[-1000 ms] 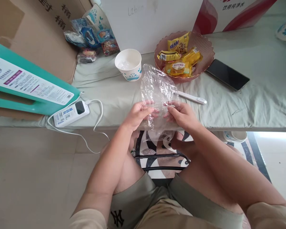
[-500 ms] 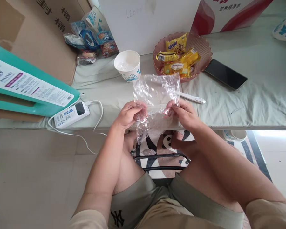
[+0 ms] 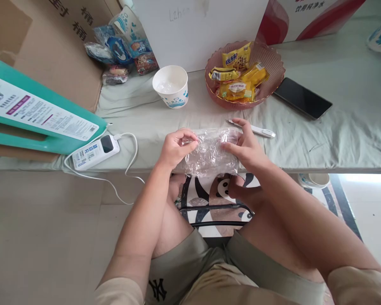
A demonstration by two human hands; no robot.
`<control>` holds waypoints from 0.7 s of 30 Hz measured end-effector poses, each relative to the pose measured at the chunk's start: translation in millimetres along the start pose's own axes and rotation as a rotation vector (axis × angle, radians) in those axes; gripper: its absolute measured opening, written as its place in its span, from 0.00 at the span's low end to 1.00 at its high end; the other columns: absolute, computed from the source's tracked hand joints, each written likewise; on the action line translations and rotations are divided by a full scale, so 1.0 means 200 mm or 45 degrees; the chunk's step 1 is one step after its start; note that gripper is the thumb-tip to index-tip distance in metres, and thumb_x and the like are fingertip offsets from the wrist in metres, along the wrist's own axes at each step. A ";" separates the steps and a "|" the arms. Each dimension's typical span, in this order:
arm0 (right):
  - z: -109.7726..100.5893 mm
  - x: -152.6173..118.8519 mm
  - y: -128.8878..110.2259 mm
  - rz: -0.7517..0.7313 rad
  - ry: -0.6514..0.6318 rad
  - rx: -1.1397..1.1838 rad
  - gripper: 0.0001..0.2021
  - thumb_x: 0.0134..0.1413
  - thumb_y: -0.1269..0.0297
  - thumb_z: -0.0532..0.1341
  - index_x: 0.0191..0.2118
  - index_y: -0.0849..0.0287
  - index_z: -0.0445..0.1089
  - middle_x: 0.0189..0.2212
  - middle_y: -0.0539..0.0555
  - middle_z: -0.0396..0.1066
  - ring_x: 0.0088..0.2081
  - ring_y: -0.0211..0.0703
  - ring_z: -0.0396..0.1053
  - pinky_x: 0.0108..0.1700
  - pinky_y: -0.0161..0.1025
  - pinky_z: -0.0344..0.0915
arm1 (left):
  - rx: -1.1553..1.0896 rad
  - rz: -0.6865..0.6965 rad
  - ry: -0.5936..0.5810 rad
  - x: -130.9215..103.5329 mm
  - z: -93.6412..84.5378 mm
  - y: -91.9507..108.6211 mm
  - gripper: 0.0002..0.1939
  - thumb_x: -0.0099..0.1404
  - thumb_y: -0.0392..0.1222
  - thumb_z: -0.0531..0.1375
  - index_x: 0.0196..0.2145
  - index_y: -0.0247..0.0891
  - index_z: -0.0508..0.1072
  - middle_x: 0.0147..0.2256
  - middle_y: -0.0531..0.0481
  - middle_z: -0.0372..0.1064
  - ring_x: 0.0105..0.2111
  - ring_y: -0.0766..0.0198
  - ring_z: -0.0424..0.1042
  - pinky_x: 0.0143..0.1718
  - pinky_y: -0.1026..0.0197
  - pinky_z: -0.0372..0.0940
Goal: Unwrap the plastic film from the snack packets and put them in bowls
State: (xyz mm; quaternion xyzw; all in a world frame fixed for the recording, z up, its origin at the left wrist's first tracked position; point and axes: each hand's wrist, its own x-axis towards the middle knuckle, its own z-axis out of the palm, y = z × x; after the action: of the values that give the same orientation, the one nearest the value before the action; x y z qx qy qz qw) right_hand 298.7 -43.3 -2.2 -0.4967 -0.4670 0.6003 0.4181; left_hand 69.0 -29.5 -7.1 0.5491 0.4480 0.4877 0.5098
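A clear, crinkled plastic bag (image 3: 211, 154) is stretched flat between my hands at the table's front edge, its lower part overhanging the edge. My left hand (image 3: 178, 148) is closed on its left side, thumb and index finger pinching near the upper corner. My right hand (image 3: 249, 146) grips the right side, thumb on top and other fingers partly behind the film; its index finger reaches up. A white utility knife (image 3: 263, 131) lies just past my right hand. Beyond the bag stands a white paper cup (image 3: 174, 96) with clear plastic inside.
A pink bowl (image 3: 276, 80) holds yellow snack packets (image 3: 238, 90). To its right lies a phone (image 3: 303, 98). At left are a white power bank (image 3: 96, 152) with cable, a green jug (image 3: 51, 114) and wrapped snacks (image 3: 119, 51). Boxes (image 3: 200, 34) stand behind.
The bag's upper part has been folded down toward me, so it is now shorter. My right index finger has lifted and stretched out; the left hand stays at the bag's left side.
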 end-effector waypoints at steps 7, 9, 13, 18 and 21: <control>0.02 0.00 0.01 0.003 -0.043 0.136 0.10 0.50 0.58 0.67 0.32 0.55 0.65 0.35 0.50 0.74 0.38 0.40 0.73 0.44 0.40 0.70 | -0.514 -0.412 -0.133 -0.01 0.02 0.04 0.26 0.47 0.43 0.75 0.45 0.44 0.76 0.41 0.49 0.78 0.40 0.59 0.80 0.40 0.58 0.74; 0.01 0.00 0.01 0.012 -0.015 0.149 0.11 0.51 0.56 0.67 0.36 0.54 0.67 0.37 0.51 0.76 0.40 0.41 0.75 0.45 0.40 0.71 | -0.425 -0.526 -0.238 -0.02 0.04 0.03 0.18 0.50 0.44 0.74 0.37 0.38 0.77 0.35 0.47 0.78 0.36 0.58 0.80 0.37 0.59 0.74; -0.01 0.00 0.01 0.178 -0.087 -0.019 0.16 0.52 0.54 0.66 0.46 0.51 0.70 0.24 0.46 0.70 0.24 0.39 0.67 0.29 0.38 0.64 | -0.233 -0.548 -0.174 -0.02 0.06 0.02 0.14 0.56 0.44 0.70 0.40 0.40 0.77 0.22 0.56 0.71 0.21 0.67 0.73 0.21 0.66 0.67; -0.02 -0.01 -0.02 -0.006 -0.007 0.073 0.09 0.49 0.56 0.64 0.37 0.51 0.72 0.24 0.47 0.65 0.25 0.38 0.63 0.30 0.38 0.61 | -0.392 -0.512 -0.192 -0.01 0.01 0.06 0.11 0.53 0.45 0.70 0.34 0.40 0.77 0.19 0.58 0.66 0.15 0.69 0.67 0.15 0.67 0.62; -0.02 -0.02 -0.07 0.069 -0.148 0.231 0.12 0.45 0.51 0.63 0.29 0.54 0.70 0.25 0.50 0.67 0.26 0.40 0.65 0.32 0.40 0.65 | -0.454 -0.496 -0.242 0.00 -0.03 0.07 0.12 0.52 0.49 0.67 0.26 0.37 0.77 0.21 0.51 0.70 0.20 0.67 0.70 0.20 0.64 0.68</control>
State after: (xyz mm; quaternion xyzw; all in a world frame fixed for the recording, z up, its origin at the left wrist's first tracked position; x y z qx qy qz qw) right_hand 304.2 -43.1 11.3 -0.4337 -0.4206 0.6788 0.4173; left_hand 63.8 -30.8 6.4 0.3977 0.4023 0.3980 0.7222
